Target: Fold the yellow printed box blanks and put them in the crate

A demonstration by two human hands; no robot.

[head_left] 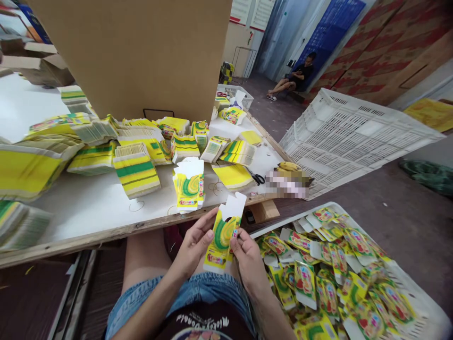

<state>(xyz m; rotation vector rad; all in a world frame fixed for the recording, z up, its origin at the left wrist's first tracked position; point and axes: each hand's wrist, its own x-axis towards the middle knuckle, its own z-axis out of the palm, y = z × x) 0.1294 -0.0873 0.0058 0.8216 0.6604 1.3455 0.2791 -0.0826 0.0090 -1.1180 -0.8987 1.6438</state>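
Observation:
A small yellow-and-green printed carton [223, 234] with a white top flap is held over my lap by both hands. My left hand [194, 243] grips its left edge with curled fingers. My right hand [247, 255] pinches its right edge. Just beyond it, on the white table [88, 203], stands an upright bundle of the same flat cartons [189, 185]. To my right sits a white crate [417, 302] filled with several folded cartons [318, 278].
Stacks of flat yellow-green cartons [136, 172] cover the table, with scissors [257, 178] near its right edge. A large brown cardboard sheet [130, 52] stands behind. A tilted white crate [347, 132] lies on the floor. A person sits far back [293, 78].

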